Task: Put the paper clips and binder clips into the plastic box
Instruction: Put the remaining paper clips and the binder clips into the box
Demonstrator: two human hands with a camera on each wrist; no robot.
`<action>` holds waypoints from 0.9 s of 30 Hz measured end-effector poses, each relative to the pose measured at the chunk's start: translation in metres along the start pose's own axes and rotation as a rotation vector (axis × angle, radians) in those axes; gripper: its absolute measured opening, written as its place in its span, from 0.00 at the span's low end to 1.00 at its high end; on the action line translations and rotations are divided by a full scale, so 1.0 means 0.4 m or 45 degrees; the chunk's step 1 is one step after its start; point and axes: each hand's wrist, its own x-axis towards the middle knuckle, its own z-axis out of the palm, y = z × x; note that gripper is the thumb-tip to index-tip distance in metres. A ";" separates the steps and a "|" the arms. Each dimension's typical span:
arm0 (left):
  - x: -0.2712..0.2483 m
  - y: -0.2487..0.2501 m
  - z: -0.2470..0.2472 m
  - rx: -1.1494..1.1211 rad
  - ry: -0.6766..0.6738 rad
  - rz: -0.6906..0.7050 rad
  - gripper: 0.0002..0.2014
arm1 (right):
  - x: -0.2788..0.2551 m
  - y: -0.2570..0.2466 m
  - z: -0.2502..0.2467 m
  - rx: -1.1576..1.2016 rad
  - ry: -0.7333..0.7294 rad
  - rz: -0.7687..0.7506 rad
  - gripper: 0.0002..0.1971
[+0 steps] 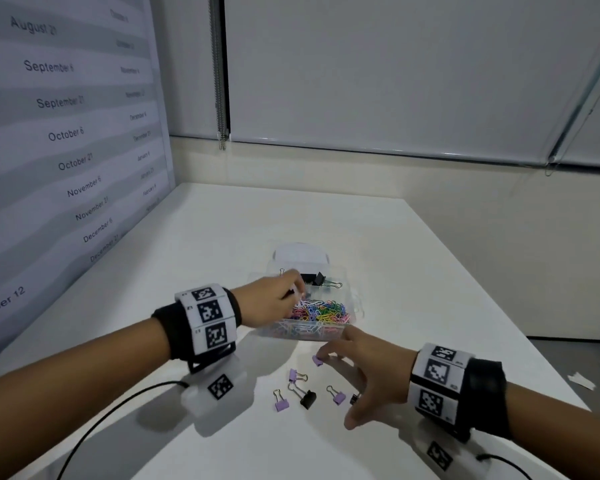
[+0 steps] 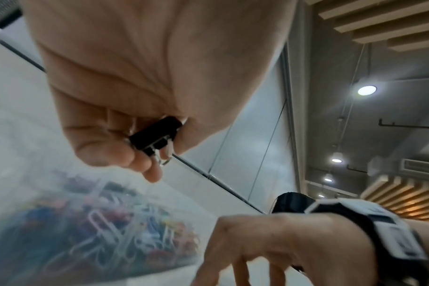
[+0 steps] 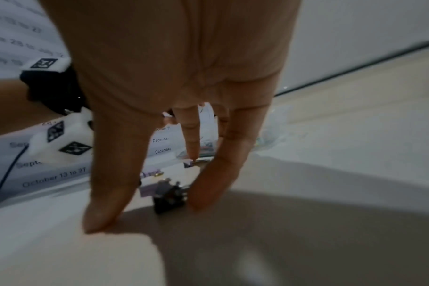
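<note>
Right hand (image 1: 368, 379) spread over clips; left hand (image 2: 145, 92) pinches black binder clip (image 2: 157, 135).

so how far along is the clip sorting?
Mostly done: paper clips fill the plastic box, with black binder clips at its far end. In hand: left hand holds a black binder clip over the box. Left: right hand reaches for the loose binder clips on the table, four purple, two black.
</note>
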 end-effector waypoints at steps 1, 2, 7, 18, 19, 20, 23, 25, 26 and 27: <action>0.016 0.001 -0.010 0.001 0.042 -0.016 0.12 | 0.009 -0.010 -0.001 0.012 -0.013 -0.007 0.42; 0.033 0.002 -0.019 -0.005 0.075 -0.037 0.12 | 0.020 -0.018 -0.002 0.015 -0.026 -0.008 0.42; 0.118 0.002 -0.050 -0.022 0.184 -0.167 0.14 | 0.067 -0.055 -0.001 0.031 -0.022 -0.064 0.40; 0.152 -0.053 -0.070 0.039 0.202 -0.208 0.18 | 0.095 -0.063 0.001 0.097 0.070 -0.189 0.13; 0.137 -0.050 -0.070 0.024 0.227 -0.170 0.17 | 0.094 -0.061 0.003 0.110 0.072 -0.169 0.12; 0.119 -0.042 -0.069 0.030 0.243 -0.118 0.16 | 0.093 -0.058 0.004 0.136 0.081 -0.145 0.12; 0.045 -0.006 -0.054 0.103 0.153 0.047 0.07 | 0.087 -0.049 0.007 0.172 0.083 -0.110 0.10; -0.009 0.015 -0.033 0.167 0.020 0.092 0.06 | 0.081 -0.045 0.008 0.167 0.063 -0.106 0.09; -0.033 0.021 -0.020 0.204 -0.057 0.088 0.09 | 0.077 -0.044 0.008 0.175 0.066 -0.096 0.09; -0.053 0.024 -0.005 0.237 -0.137 0.076 0.12 | 0.075 -0.042 0.009 0.180 0.072 -0.079 0.09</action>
